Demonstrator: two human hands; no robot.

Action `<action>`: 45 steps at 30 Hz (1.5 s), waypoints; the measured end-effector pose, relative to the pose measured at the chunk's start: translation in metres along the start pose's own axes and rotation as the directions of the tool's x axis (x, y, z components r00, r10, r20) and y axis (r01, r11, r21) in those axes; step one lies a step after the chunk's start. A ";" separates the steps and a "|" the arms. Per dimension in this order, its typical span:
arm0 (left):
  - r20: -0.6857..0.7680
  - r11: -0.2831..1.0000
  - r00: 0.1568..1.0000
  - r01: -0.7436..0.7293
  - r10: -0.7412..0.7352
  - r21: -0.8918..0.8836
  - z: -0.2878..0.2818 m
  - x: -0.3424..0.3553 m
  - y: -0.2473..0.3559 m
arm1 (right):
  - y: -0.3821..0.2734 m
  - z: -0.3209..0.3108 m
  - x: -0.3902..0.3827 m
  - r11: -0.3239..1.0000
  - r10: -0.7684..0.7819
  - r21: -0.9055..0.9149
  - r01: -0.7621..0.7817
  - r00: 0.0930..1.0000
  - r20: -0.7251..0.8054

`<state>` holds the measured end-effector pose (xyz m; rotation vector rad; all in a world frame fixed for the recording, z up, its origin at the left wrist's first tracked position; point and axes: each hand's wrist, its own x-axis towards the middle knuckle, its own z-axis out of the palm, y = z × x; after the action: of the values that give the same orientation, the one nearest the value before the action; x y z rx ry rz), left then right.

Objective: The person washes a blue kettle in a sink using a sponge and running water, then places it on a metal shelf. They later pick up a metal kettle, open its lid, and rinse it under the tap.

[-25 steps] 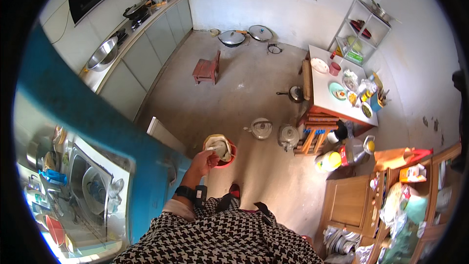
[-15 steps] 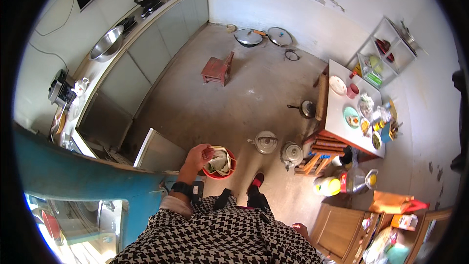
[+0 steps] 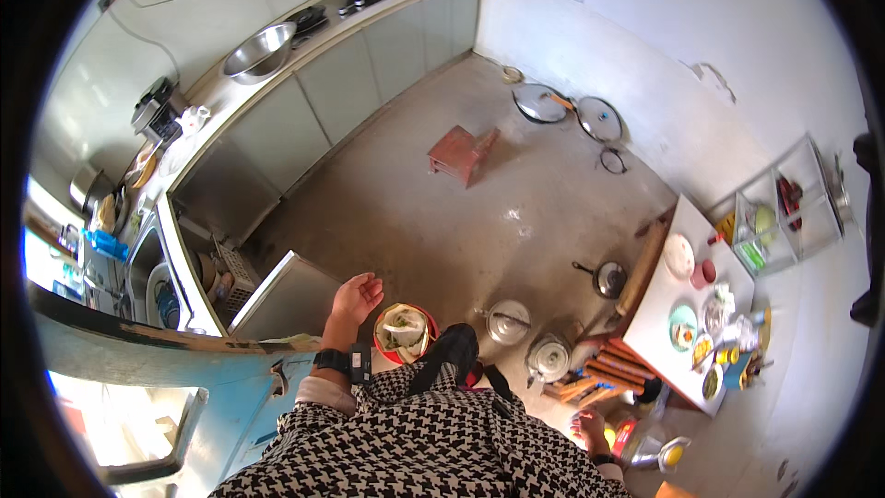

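Red bucket (image 3: 433, 325) on the grey kitchen floor (image 3: 387, 212), left hand (image 3: 358, 298) just beside it, loosely open, empty; right hand (image 3: 588, 426) near bottles (image 3: 623, 436), can't tell its grip.

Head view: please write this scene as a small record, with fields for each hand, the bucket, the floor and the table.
Left hand: open, empty, just left of the red bucket
Right hand: near the large bottle; grip unclear
Red bucket: pale material inside
Floor: small red chair, kettle
Table: plates, reddish cup
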<state>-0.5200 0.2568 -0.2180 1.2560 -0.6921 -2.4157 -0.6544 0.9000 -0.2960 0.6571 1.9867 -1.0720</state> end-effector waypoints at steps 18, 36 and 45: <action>-0.141 0.946 0.982 -0.164 0.129 -0.280 0.017 0.180 0.156 | -0.434 0.223 0.134 0.905 -0.050 -0.394 0.159 0.961 0.273; -0.798 0.435 0.510 -0.828 0.322 -0.354 -0.112 0.083 0.294 | -0.774 0.601 0.139 0.377 -0.034 -0.694 0.613 0.758 0.651; -0.957 0.255 0.186 -0.959 0.223 -0.127 -0.129 0.040 0.310 | -0.853 0.872 0.025 0.043 0.209 -0.439 0.897 0.422 0.882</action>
<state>-0.4151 -0.0542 -0.1354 1.0606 0.1367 -0.8193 -0.9536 -0.2811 -0.2307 -1.1954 1.4200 0.0340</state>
